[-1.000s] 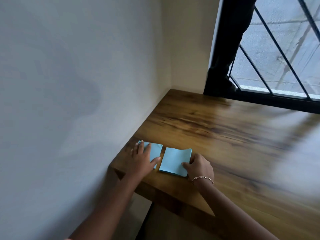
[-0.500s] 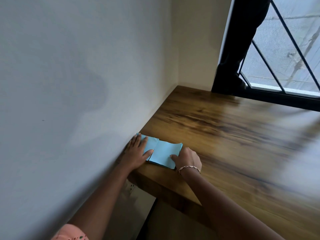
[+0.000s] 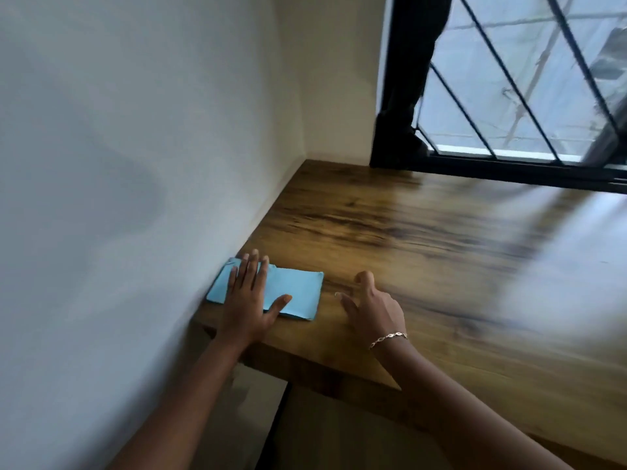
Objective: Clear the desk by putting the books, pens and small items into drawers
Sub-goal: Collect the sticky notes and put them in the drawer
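Two light blue paper pads (image 3: pixel 298 295) lie side by side, touching, at the near left corner of the wooden desk (image 3: pixel 424 252), against the wall. My left hand (image 3: pixel 249 300) rests flat on the left pad with straight fingers, its thumb lying on the right pad. My right hand (image 3: pixel 371 308) hovers just right of the pads, fingers loosely spread and holding nothing. A thin bracelet sits on my right wrist.
A white wall (image 3: pixel 135 164) runs along the desk's left side. A black-framed window with diagonal bars (image 3: pixel 509 96) stands at the back right. Below the desk's front edge is a dark gap with a black leg (image 3: pixel 281 418).
The two pads have been pushed together against the wall. My right hand has let go of the right pad and drawn away to the right. My left hand now lies flat.
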Available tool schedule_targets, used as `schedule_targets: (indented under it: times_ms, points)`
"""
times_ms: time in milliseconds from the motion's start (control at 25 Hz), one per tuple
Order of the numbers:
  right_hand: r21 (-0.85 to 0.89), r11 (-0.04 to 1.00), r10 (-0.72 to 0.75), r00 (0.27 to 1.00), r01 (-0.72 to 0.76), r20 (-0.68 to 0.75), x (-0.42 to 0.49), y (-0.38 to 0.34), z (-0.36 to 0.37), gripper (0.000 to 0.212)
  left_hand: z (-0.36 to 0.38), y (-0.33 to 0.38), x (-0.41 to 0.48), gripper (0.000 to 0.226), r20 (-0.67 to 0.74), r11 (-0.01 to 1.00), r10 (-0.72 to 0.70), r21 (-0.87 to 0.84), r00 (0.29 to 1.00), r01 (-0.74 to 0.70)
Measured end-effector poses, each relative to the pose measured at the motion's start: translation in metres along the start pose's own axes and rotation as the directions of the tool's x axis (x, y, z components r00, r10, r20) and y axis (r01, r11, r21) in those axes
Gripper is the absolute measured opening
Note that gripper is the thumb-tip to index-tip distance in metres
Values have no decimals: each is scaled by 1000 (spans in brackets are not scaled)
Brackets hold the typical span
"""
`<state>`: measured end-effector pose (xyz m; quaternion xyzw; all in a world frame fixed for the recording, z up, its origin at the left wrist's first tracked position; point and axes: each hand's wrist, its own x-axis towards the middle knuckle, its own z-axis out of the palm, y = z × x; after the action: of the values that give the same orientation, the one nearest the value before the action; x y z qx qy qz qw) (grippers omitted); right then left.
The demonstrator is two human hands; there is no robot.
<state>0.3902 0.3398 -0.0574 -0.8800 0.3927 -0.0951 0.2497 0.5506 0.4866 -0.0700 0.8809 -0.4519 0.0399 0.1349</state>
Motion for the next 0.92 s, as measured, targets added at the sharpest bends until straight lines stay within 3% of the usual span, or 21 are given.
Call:
schedule_targets:
  times_ms: [120, 240, 440, 560, 760, 920]
  points:
    - [-227, 961, -195, 967, 155, -165, -43, 37, -20, 49, 11, 74, -10, 86, -41, 976, 215, -24, 976, -216]
    - [-374, 921, -253, 895, 107, -368, -96, 89, -33, 45, 34, 154, -43, 75, -64, 906, 410, -86, 910, -414]
    - [-362, 927, -31, 938, -103, -345, -233, 177, -48, 53, 65, 270, -138, 66, -19, 666, 721, -257, 693, -700]
    - [-381, 863, 186, 910, -332, -372, -354, 221, -56, 58, 73, 340, -224, 66, 38, 493, 859, -334, 511, -804]
    - [-266, 689, 524, 717, -674, -459, -543, 270, -53, 58, 96, 435, -366, 84, 90, 235, 972, -415, 218, -879]
    - [-6, 474, 783, 425, -880, -454, -678, 286, -20, 65, 131, 487, -478, 74, 253, -53, 953, -409, -169, -911]
